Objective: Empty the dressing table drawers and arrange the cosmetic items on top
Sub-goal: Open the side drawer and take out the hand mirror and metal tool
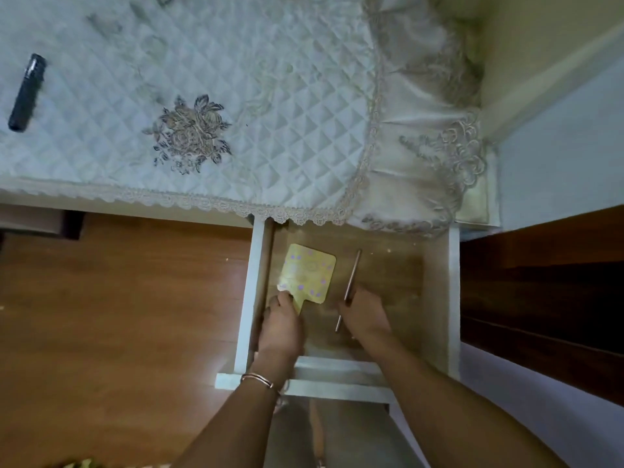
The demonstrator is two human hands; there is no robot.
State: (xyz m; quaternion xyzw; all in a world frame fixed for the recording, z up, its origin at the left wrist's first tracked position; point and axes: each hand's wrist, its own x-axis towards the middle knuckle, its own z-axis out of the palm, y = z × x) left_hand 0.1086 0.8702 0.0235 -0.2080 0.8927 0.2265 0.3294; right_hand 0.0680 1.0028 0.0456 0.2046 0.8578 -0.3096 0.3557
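The white drawer (454, 298) of the dressing table stands pulled out below the tabletop. Inside it, my left hand (282, 325) grips the handle of a yellow hand mirror (309, 273) with purple dots. My right hand (363, 314) is closed around a thin brown pencil (353, 273) that points toward the back of the drawer. A black tube (27, 92) lies on the quilted cloth (236, 79) at the far left of the tabletop.
The quilted cloth with lace trim covers the tabletop and hangs over its right end. Wooden floor (118, 315) lies to the left of the drawer. A dark wooden piece of furniture (540, 298) stands to the right. My legs are below the drawer front.
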